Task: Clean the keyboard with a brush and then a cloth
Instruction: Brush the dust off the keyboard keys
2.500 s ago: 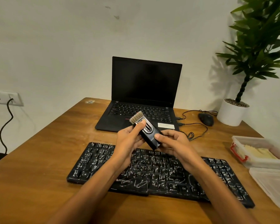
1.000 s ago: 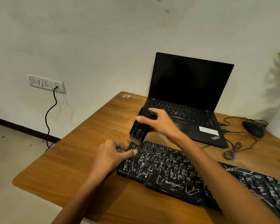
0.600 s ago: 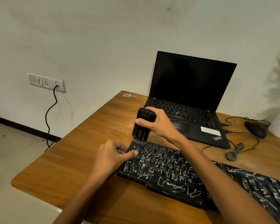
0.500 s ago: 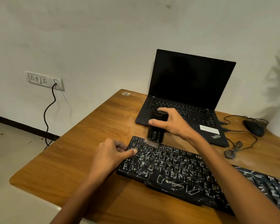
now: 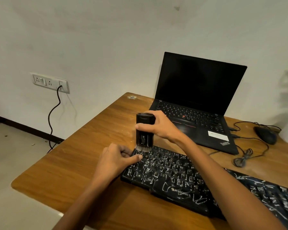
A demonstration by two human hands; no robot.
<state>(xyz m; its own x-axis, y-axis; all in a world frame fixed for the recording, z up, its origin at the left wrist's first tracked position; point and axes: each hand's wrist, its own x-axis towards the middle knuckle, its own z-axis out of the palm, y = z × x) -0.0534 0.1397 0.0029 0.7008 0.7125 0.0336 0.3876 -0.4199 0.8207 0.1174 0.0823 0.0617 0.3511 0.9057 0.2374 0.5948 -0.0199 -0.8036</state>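
My 2 forearms come up from the bottom edge of the frame over the wooden desk [image 5: 83,156]. Nearest me, running from the centre to the lower right, lies the black keyboard [image 5: 181,178], its keys streaked with white marks. My left hand [image 5: 116,161] rests at the keyboard's upper left corner, fingers curled in and the thumb stretched out flat onto the keys, holding that end rather than gripping anything. Just above it, near the middle of the frame, my right hand [image 5: 160,126] is wrapped tightly around the black brush [image 5: 144,130], which I hold upright with its pale bristles pointing down and touching the top row of keys at the same corner. Beyond the keyboard, in the upper right, an open laptop [image 5: 196,100] stands with a dark screen. To its right sits a black mouse [image 5: 265,134] with its cable coiled on the desk. On the wall at the left of the frame is a socket plate [image 5: 49,82] with 1 black cord hanging from it.
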